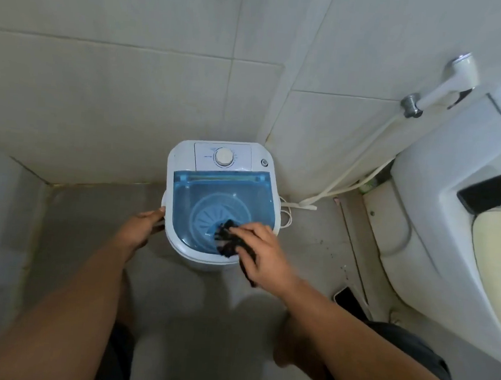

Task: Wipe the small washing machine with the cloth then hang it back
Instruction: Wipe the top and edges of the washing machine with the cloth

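Wiping at frame centre: right hand (264,251) bunches the cloth (228,238) against the washer (223,199) lid's near edge; left hand (142,226) curls around its left side, apparently steadying it.

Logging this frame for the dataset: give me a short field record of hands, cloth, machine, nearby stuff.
machine: small washing machine on the floor, blue clear lid shut
cloth: dark cloth on the lid's near edge
right hand: right hand pressing the cloth to the lid
left hand: left hand gripping the machine's left side
dial: white dial on the back panel
nearby: toilet to the right, phone on it
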Motion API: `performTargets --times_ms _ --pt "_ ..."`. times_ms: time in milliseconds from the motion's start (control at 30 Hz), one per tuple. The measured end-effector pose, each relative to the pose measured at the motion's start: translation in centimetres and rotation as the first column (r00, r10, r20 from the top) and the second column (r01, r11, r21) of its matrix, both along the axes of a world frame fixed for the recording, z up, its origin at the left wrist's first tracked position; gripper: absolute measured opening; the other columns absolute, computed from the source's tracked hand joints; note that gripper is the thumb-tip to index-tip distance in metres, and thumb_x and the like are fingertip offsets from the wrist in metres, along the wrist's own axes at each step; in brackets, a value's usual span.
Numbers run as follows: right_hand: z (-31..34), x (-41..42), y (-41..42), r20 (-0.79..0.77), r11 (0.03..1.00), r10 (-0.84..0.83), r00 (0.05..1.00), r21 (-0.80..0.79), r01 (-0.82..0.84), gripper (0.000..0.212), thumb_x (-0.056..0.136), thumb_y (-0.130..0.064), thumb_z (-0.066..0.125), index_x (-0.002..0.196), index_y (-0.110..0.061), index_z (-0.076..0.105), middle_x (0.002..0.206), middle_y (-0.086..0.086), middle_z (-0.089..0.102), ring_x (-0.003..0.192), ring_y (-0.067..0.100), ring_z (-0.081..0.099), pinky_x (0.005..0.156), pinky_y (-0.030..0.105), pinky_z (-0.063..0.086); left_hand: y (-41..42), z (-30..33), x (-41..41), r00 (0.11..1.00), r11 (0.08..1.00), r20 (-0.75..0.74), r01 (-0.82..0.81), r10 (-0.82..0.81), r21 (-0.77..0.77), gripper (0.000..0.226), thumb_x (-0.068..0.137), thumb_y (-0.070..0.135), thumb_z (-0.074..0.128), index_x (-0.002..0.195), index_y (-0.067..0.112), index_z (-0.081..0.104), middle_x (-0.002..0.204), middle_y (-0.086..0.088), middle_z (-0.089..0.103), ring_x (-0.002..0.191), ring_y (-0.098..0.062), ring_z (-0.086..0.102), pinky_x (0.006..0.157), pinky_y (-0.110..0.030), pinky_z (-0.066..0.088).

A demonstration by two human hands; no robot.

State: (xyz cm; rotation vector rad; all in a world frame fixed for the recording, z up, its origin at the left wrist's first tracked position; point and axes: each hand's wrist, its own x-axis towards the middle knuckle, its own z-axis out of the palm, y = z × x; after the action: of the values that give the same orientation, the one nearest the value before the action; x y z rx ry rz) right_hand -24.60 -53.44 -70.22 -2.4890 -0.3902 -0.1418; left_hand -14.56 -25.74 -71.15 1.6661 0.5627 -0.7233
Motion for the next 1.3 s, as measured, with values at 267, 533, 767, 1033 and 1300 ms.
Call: performTargets --times_ms 267,533,767,1033,1300 --pt "-1.8 -0.2 0.6 0.039 0.832 -0.535 0.844 -0.148 0.535 0.041 0.094 -0.021 0.063 0.135 -0.024 0.059 0.132 0.000 0.056 0.111 0.025 0.049 0.087 0.044 0.045 -0.4 0.6 0.0 0.999 0.998 0.011 -0.031 0.032 -0.063 0.039 0.105 0.032 0.049 0.131 0.007 0.062 0.125 -0.003 0.065 0.108 -0.016 0.058 0.100 -0.032 0.033" --pt "-3.0 -2.2 10.8 0.056 0.971 0.038 0.998 -0.237 -0.023 0.054 0.083 -0.019 0.068 0.135 -0.025 0.057 0.130 0.001 0.056 0.103 0.033 0.055 0.078 0.043 0.043 1.6 -1.1 0.9 0.997 0.994 -0.040 0.068 -0.072 -0.082 0.045 0.100 0.045 0.054 0.133 0.016 0.065 0.133 0.004 0.067 0.123 -0.015 0.060 0.102 -0.038 0.033" --pt "1.8 6.3 9.5 0.088 0.998 -0.011 0.996 0.057 0.006 0.042 0.096 -0.019 0.060 0.137 -0.012 0.060 0.126 0.010 0.060 0.111 0.030 0.055 0.096 0.045 0.046 3.5 -3.4 0.9 0.985 0.961 -0.145 0.048 -0.090 -0.274 0.033 0.097 0.050 0.052 0.113 0.027 0.070 0.122 0.009 0.070 0.119 -0.018 0.060 0.111 -0.042 0.034" --pt "-1.5 7.8 8.8 0.080 0.902 -0.294 0.952 -0.306 0.304 0.041 0.095 -0.025 0.060 0.135 -0.021 0.059 0.130 0.006 0.060 0.109 0.034 0.054 0.086 0.049 0.044 3.6 -3.7 1.1 0.971 0.930 -0.238 -0.104 0.019 -0.352 0.031 0.098 0.035 0.042 0.104 0.021 0.069 0.112 0.000 0.067 0.110 -0.022 0.053 0.079 -0.033 0.040" --pt "0.3 2.6 7.6 -0.086 0.630 0.575 0.814 -0.589 -0.507 0.055 0.086 -0.027 0.067 0.139 -0.029 0.053 0.135 0.000 0.056 0.113 0.027 0.052 0.089 0.044 0.040 4.4 -4.8 1.4 0.965 0.907 -0.260 -0.083 -0.030 -0.414 0.042 0.084 0.037 0.041 0.104 0.025 0.075 0.121 -0.002 0.057 0.106 -0.023 0.047 0.074 -0.034 0.038"
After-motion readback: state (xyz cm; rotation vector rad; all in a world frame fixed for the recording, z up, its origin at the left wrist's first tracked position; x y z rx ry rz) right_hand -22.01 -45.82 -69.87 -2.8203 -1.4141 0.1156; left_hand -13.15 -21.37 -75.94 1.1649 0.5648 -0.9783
